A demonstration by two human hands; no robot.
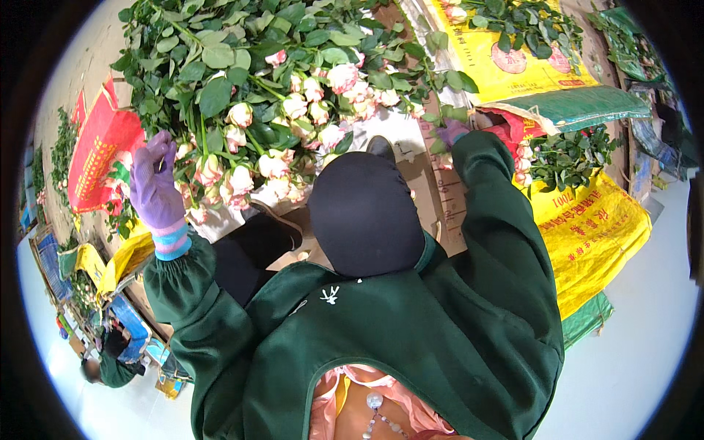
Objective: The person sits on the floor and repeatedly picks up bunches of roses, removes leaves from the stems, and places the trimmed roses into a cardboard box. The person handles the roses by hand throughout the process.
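Note:
My left hand (155, 190), in a purple glove with a striped cuff, is raised at the left edge of a large heap of cut roses (242, 115). Its fingers are loosely curled, and nothing shows between them. The roses have cream blooms with pink edges, and their leafy stems point away from me. On the right, my right hand (453, 132), also gloved in purple, is closed around a leafy rose stem. A pink bloom (445, 161) hangs just below it. Leaves and my green sleeve partly hide these fingers.
A board with printed measuring marks (448, 203) lies under my right forearm. Yellow woven sacks (588, 242) with roses lie at the right, beside a green sack edge (594, 107). A red sack (102, 159) is at the left. Another person (115, 368) is at the far lower left.

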